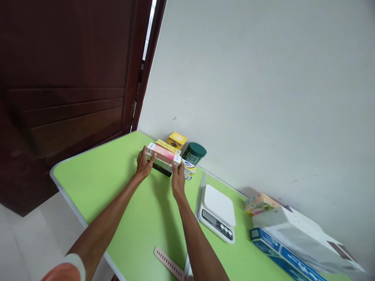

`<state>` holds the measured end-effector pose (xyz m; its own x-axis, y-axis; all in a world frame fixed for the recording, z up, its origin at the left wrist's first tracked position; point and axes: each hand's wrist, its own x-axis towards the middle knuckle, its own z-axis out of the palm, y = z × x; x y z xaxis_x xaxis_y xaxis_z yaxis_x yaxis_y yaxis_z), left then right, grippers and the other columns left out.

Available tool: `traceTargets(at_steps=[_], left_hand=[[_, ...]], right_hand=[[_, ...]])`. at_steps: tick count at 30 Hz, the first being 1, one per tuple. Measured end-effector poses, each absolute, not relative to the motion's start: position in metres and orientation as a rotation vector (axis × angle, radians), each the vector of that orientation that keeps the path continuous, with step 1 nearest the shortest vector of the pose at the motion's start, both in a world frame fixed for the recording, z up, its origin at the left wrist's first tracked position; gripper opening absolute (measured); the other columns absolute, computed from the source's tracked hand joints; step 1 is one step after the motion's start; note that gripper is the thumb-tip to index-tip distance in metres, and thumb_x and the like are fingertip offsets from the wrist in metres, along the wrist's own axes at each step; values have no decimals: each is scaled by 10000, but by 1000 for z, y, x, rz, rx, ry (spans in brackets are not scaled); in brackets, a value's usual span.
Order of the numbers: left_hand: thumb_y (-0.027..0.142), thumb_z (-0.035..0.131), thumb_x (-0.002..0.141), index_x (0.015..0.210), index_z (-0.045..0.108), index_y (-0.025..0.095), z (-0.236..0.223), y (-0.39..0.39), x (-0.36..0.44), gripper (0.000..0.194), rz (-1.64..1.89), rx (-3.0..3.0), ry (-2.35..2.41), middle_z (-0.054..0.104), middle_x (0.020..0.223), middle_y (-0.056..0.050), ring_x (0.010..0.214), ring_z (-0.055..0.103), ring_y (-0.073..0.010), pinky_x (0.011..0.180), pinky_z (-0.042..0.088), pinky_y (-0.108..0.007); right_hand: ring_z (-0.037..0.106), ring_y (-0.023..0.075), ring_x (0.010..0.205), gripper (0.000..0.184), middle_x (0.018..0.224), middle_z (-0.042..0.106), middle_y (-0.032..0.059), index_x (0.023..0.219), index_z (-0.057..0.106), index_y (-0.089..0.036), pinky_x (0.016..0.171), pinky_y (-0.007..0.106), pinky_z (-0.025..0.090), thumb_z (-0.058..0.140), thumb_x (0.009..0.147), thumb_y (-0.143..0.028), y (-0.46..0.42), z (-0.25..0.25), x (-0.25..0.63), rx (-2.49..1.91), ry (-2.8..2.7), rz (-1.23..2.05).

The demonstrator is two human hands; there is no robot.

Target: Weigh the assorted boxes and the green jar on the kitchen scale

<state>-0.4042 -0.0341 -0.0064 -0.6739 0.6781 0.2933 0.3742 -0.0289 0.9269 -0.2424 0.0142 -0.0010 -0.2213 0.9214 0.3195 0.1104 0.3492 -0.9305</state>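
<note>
Green table (96,179): two hands (143,163) gripping one pink box (164,152); one scale (219,203).

cubic yellow box (177,140): "COME ON" | pink-and-white box (164,152): print too small | blue box (283,253): lettering blurred

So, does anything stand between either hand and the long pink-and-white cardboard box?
Nothing visible does: the left hand and the right hand hold the long pink-and-white cardboard box at its opposite ends. The dark-green cylindrical tub stands beyond it, not in between.
</note>
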Motion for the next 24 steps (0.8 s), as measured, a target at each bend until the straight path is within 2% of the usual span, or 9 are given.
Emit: traceTargets(at_steps=[4,8,11,14,20,24], left_hand=[[671,473,952,1513,442,143,2,-38,-398,771,1824,1183,2072,514,1530,-205,1480,427,-341,1263,263,-519],[659,479,960,1472,492,139,11,-50,-374,730,1897,1340,2042,534,1522,-205,1494,411,-337,1275,231,-518],[638,476,974,1515,455,138,13,-61,-345,737,1877,1538,1886,493,1575,-195,1509,397,-330,1265,264,-514],[634,505,965,1571,389,145,5,-71,-308,788,1741,1716,1677,451,1612,-190,1524,382,-331,1260,286,-532],[616,567,939,1630,280,161,-22,-77,-239,876,1427,1866,1436,369,1663,-192,1575,286,-346,1269,272,-572],[606,564,941,1642,244,174,-29,-70,-218,884,1285,1871,1439,329,1685,-181,1588,254,-348,1276,249,-584]], right_hand=[[387,301,1495,833,1604,469,130,1547,446,-187,1234,466,264,449,920,-735,5,11,-239,-1018,-1588,988],[436,309,1457,776,1560,520,140,1519,484,-182,1204,460,311,459,933,-691,-8,32,-212,-1027,-1559,913],[420,293,1477,782,1588,494,116,1537,469,-205,1216,433,298,478,927,-693,-20,45,-171,-1059,-1511,826],[423,318,1474,848,1580,498,136,1552,453,-169,1212,444,301,500,906,-716,-33,46,-118,-1166,-1433,739],[399,355,1478,890,1591,472,164,1527,489,-128,1226,464,254,497,888,-747,-54,19,-28,-1320,-1351,624],[447,339,1442,880,1550,524,156,1527,486,-141,1201,446,296,492,889,-748,-50,0,-4,-1364,-1304,673]])
